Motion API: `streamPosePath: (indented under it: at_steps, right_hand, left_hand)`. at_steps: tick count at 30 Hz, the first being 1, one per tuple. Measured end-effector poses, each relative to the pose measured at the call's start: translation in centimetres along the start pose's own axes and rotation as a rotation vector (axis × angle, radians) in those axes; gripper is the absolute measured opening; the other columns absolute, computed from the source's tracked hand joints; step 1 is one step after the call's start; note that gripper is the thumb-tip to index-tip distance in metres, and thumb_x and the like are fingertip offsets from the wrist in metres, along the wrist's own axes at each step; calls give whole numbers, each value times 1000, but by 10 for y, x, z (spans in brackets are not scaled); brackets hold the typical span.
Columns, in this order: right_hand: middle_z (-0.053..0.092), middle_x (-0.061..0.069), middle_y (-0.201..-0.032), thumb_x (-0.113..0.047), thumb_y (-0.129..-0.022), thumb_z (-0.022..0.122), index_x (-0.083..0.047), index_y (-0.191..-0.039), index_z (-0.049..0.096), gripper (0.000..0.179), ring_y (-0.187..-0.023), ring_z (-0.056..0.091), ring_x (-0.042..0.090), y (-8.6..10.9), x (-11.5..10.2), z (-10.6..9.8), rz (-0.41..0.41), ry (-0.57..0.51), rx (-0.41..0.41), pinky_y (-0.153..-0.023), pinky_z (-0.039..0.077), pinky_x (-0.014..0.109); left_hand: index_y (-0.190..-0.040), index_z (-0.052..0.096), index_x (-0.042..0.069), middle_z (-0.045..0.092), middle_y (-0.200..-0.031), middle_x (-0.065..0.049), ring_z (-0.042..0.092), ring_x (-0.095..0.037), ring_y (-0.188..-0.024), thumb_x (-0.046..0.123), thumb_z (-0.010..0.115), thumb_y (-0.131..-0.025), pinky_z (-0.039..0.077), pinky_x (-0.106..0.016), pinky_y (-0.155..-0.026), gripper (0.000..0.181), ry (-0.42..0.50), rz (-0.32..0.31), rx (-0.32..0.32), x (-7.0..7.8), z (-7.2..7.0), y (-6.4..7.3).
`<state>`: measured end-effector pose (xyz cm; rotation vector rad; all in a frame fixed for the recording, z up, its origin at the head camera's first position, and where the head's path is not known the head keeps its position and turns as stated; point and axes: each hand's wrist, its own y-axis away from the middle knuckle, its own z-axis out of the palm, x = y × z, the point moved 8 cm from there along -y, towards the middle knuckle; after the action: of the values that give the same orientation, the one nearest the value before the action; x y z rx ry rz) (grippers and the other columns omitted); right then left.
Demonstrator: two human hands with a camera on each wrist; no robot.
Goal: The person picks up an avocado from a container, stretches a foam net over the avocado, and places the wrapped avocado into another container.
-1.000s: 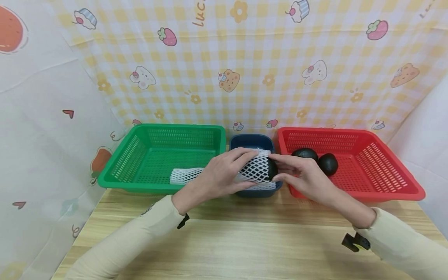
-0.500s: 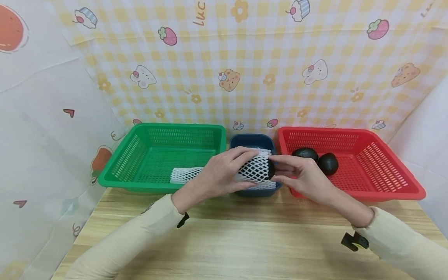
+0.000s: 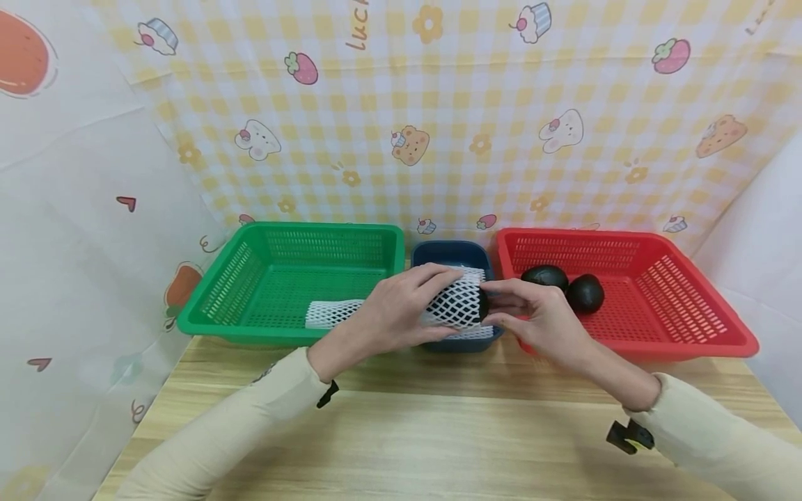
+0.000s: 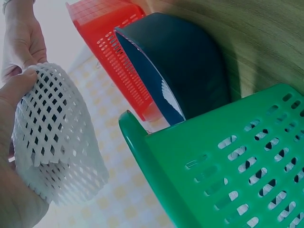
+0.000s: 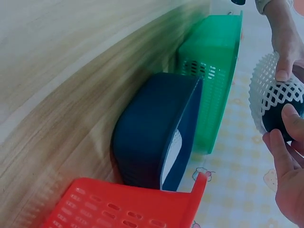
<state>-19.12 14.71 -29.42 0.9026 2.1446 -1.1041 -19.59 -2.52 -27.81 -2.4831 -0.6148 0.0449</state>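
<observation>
Above the blue bin [image 3: 450,245], my left hand [image 3: 395,309] grips a white foam net sleeve [image 3: 454,303] round its body. A dark avocado [image 3: 484,305] lies mostly inside the sleeve, its right end bare. Thumb and fingers of my right hand [image 3: 548,321] pinch that bare end. In the right wrist view, the avocado [image 5: 275,116] pokes out of the sleeve's mouth, between the right thumb and fingertips. The far part of the sleeve [image 4: 78,183] hangs loose past my left palm in the left wrist view. More white netting [image 3: 471,335] lies in the blue bin, partly hidden under the hands.
On the left stands a green basket [image 3: 313,243] with a net sleeve [image 3: 332,314] in it, partly behind my left forearm. The red basket [image 3: 658,348] on the right holds two dark avocados [image 3: 585,293]. A patterned cloth [image 3: 351,104] hangs behind the baskets.
The avocado has slid left, deeper into the sleeve, so less of it shows. My right hand has followed slightly left; my left hand has stayed in place.
</observation>
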Motion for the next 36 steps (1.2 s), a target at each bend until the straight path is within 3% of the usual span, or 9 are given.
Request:
streamPosePath:
  at_steps: [10,20,36]
  right_hand:
    - [71,15,-115,20,-70,82,4,-124,68,59,-88,74,22,-1,-5,4,-54,14,26,-75,56,28]
    - [71,10,-115,17,-72,83,-1,-123,70,55,-90,73,20,-3,-12,10,-114,27,23,-76,57,31]
    - [70,8,-115,19,-70,84,-2,-120,71,55,-92,72,19,-5,-13,17,-122,90,28,-78,57,31]
  left_hand:
    - [-140,57,4,58,-133,-11,60,-23,-115,41,90,-78,51,-33,-95,79,0,13,-1,1,1,0]
    - [-138,57,4,57,-134,-12,58,-23,-117,40,90,-77,49,-33,-97,78,4,25,3,4,1,-1]
    - [-136,60,7,57,-135,-9,57,-23,-119,39,89,-79,51,-33,-94,71,20,33,11,6,3,-2]
